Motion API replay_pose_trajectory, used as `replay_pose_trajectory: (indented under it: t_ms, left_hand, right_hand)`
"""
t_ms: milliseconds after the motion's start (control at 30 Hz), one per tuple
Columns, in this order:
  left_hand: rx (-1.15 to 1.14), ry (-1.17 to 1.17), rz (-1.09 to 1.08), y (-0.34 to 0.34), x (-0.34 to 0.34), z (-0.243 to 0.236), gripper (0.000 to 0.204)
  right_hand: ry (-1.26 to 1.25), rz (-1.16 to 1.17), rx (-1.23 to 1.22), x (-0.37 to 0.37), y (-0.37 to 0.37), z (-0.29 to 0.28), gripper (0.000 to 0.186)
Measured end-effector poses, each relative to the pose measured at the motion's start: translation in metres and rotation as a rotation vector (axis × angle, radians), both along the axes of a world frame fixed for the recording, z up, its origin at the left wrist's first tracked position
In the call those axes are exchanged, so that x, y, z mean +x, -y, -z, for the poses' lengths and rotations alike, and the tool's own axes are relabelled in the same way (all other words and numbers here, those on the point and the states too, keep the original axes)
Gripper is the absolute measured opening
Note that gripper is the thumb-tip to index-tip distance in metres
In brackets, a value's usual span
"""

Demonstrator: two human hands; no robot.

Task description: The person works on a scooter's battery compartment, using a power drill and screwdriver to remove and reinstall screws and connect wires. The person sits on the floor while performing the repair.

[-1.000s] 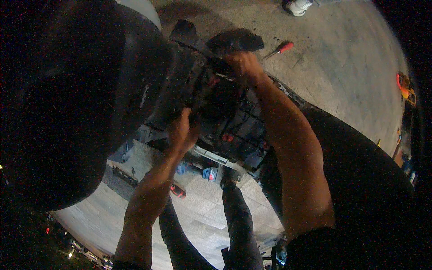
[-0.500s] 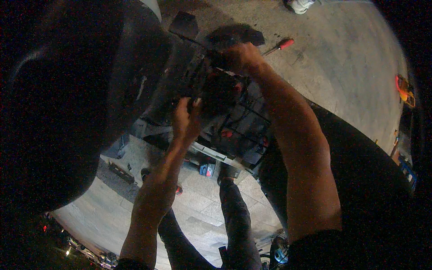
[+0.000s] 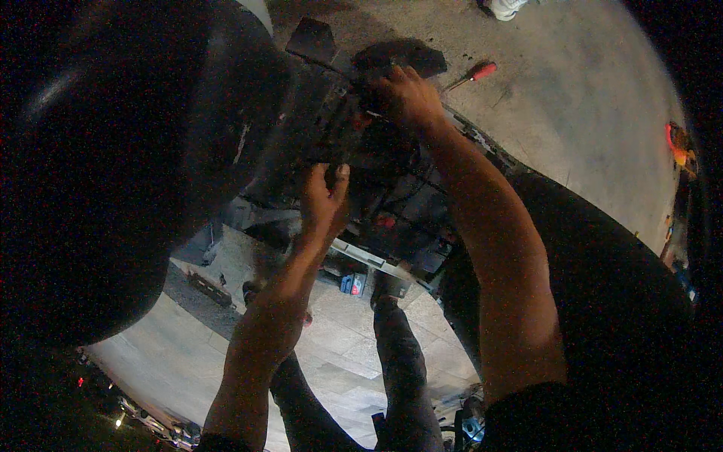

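During two-handed handling, the wired mechanical assembly (image 3: 380, 157) lay between the thumb-parted left hand (image 3: 325, 200) and the curled right hand (image 3: 413, 99) (whether either gripped cannot be told), apparently calling for steady support.

The pale floor (image 3: 587, 128) carries a red-handled screwdriver (image 3: 482, 71) at one o'clock, an orange-red thing (image 3: 677, 145) between two and three, and a small blue box (image 3: 352, 284) at six.

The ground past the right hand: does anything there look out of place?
Yes, mildly: a red-handled tool lies loose on the ground beyond the right hand, unheld, with dark specks scattered nearby. I can't tell whether they're debris or stains.
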State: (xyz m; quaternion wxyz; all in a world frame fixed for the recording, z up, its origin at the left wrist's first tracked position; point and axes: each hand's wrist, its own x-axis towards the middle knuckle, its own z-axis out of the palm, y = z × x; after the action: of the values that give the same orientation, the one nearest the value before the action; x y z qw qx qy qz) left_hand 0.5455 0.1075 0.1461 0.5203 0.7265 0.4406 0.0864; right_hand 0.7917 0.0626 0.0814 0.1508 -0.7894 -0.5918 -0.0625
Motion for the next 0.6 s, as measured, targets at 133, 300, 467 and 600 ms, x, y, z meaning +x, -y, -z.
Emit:
replay_pose_trajectory:
  t_ms: [133,300,467,600]
  left_hand:
    - [-0.072,0.017,0.028,0.001,0.004,-0.011,0.037]
    - [-0.077,0.073,0.037,-0.005,-0.007,0.005,0.041]
    - [-0.243,-0.181,-0.028,-0.012,0.003,-0.018,0.048]
    - [-0.082,-0.068,0.001,-0.021,0.002,-0.018,0.050]
  right_hand:
    - [-0.214,-0.098,-0.258,0.017,-0.006,0.006,0.029]
    - [-0.261,-0.130,-0.428,0.017,-0.024,-0.028,0.023]
    - [-0.230,-0.161,-0.416,0.036,-0.026,-0.018,0.031]
    - [-0.336,-0.097,-0.308,0.042,-0.020,0.009,0.032]
